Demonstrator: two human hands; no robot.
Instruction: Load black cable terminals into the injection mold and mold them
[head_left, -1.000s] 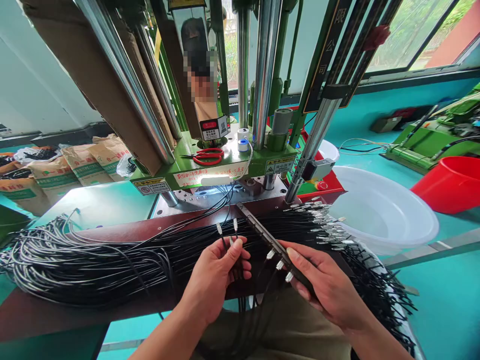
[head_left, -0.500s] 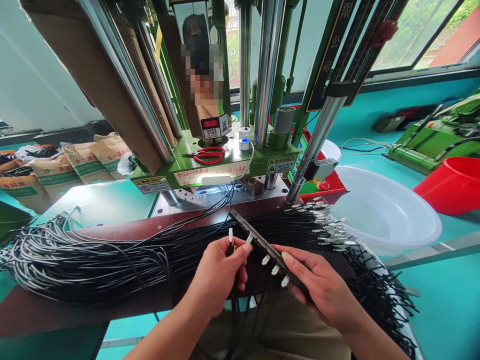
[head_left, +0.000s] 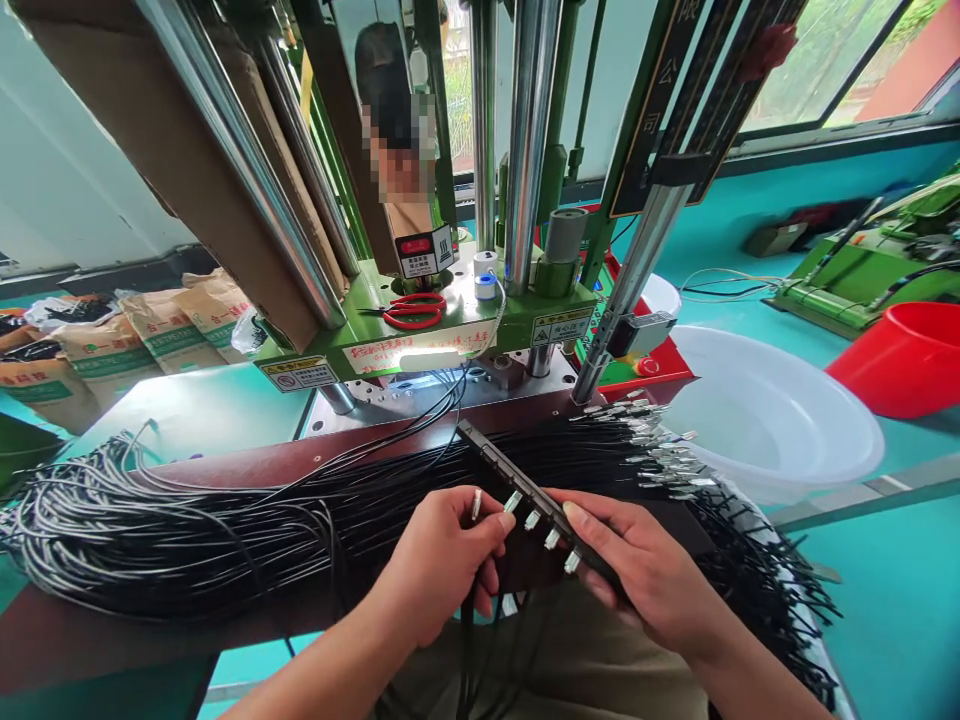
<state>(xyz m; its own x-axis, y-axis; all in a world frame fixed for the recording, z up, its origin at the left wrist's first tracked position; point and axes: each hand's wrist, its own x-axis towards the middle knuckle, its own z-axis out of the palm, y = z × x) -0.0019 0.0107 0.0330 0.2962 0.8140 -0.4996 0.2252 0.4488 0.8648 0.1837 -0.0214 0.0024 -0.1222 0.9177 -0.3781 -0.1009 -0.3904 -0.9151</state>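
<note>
My right hand point(head_left: 637, 560) grips the lower end of a long dark slotted bar point(head_left: 491, 458), which slants up to the left over the cables. Several silvery-white cable connectors point(head_left: 552, 539) stick out along its lower side. Thumb and fingers of my left hand point(head_left: 446, 545) pinch a cable whose connector point(head_left: 513, 501) meets the bar's edge; whether it is seated in a slot I cannot tell. Another connector point(head_left: 477, 503) pokes up from behind my left index finger. Black cables point(head_left: 469, 650) hang down beneath my left hand.
A thick bundle of black cables point(head_left: 187, 540) lies across the brown bench, connector ends at right. Behind it stands a green press point(head_left: 450, 340), with red-handled scissors point(head_left: 412, 312) on its plate. A white tub point(head_left: 772, 400) and a red bucket point(head_left: 900, 360) are at right.
My left hand has shifted slightly right and down, bringing its connector along the bar towards the others. The second connector stands lower behind my fingers. My right hand holds the bar almost still.
</note>
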